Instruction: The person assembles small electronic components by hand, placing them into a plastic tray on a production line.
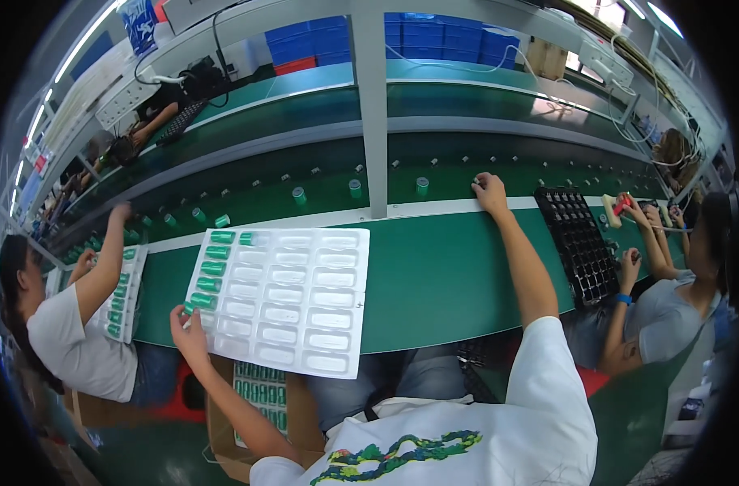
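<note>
White plastic tray point(292, 300) with rows of long pockets lies flat on the green workbench point(442, 275), straight in front of the person. Six small green cylinders point(211, 267) fill the pockets at the tray's left edge, and one more sits in the next column at the top; the other pockets hold nothing. The left hand point(188, 330) rests against the tray's near left corner, fingers curled at its edge beside the lowest green cylinder; whether they pinch the tray or that cylinder cannot be told. The right hand point(489, 191) is stretched well past the tray to the far right, onto the conveyor belt point(321, 190) behind the workbench, fingers bent together over something too small to make out. More green cylinders point(355, 188) stand upright on the belt beyond the tray. Right of the tray, well apart, lies a black tray point(580, 243) in front of a neighbouring person. Left of the tray, another person reaches to the belt beside a second tray point(125, 293) filled with green cylinders. A cardboard box point(260, 397) with more cylinders sits below the tray's near edge.
</note>
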